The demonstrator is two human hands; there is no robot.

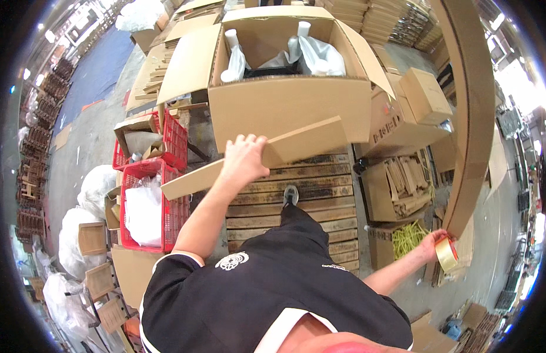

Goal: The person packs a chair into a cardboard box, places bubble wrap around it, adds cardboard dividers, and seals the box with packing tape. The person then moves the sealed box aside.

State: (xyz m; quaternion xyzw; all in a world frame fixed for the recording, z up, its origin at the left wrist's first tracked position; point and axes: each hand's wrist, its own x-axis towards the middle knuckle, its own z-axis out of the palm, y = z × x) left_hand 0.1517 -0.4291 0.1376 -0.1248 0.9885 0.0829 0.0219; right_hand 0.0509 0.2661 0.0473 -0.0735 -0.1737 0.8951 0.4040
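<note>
My left hand [244,160] is closed around the middle of a long, flat cardboard strip [308,141], which slants up to the right in front of a large open carton [290,109]. Inside that carton, white foam-like wrapped parts [320,56] stand around something black. Off to the right, my right hand [434,244] grips a roll of yellowish tape [446,255] with a red core. A second long cardboard piece [476,117] rises from that same hand toward the upper edge; how the fingers hold it is hidden.
Red plastic crates [144,206] stand at the left, one holding white plastic bags. Wooden slats [326,206] lie below the carton. At the right are a box of cardboard scraps [396,188], green-yellow straps [409,240] and a small closed carton [426,97].
</note>
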